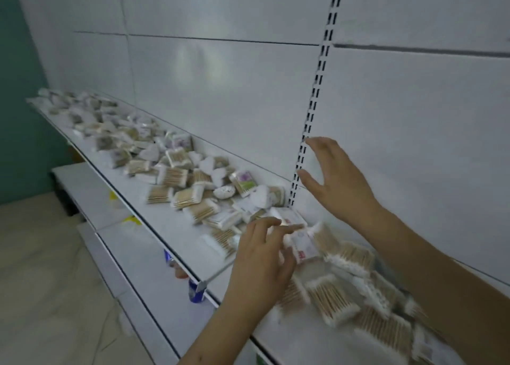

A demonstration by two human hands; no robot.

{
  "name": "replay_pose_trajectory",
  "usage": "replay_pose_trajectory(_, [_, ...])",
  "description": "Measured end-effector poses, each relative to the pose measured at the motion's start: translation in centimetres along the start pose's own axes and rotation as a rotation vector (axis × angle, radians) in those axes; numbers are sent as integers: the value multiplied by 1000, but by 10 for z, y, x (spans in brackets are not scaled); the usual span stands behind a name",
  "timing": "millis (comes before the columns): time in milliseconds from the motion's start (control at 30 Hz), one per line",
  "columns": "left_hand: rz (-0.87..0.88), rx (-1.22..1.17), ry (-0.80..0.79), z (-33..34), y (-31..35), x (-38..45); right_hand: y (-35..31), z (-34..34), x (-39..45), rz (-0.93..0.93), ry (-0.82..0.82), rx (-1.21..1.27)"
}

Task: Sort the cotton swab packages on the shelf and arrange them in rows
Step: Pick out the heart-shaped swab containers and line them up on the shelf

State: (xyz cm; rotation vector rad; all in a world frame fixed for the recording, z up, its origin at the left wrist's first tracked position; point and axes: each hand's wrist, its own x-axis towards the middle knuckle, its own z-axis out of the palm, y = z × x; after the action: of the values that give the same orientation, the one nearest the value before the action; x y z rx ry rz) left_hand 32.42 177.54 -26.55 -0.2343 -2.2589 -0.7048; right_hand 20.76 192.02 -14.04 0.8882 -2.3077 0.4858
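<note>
bare hands (298,215) spread above packages (331,254)

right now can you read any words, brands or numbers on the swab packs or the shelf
No text can be read anywhere in this view.
Pack under the left hand, white label with a red mark: print too blurred to read.
Pack with a purple and green label: blurred, unreadable.
Pack with a purple label further back: too small to read.
Blue tag on the shelf edge: no legible characters.
</note>
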Motion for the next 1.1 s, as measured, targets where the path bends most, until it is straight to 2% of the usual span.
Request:
replay_pose_trajectory(167, [-194,0,62,-28,-73,14,-18,83,18,-40,-287,-56])
replay_pose_trajectory(267, [-282,27,57,-35,-113,32,-16,130,7,-41,-353,-132])
replay_pose_trajectory(333, [-312,68,42,-31,-136,49,-12,154,-1,-27,-312,-139])
replay_pose_trajectory(433, [-296,100,-14,-18,-156,80,-7,171,-7,9,-148,-33])
replay_pose_trajectory(633, [-159,277,-224,22,-162,132,-11,179,-8,1,-3,-32])
replay_pose_trajectory(700, [-160,368,-258,35,-162,141,-10,182,-9,-3,16,-63])
replay_pose_trajectory(900, [-265,399,-209,56,-170,154,-8,181,-12,12,21,-79])
replay_pose_trajectory(1100, [-134,336,-111,38,-175,157,-10,179,-14,54,50,-6])
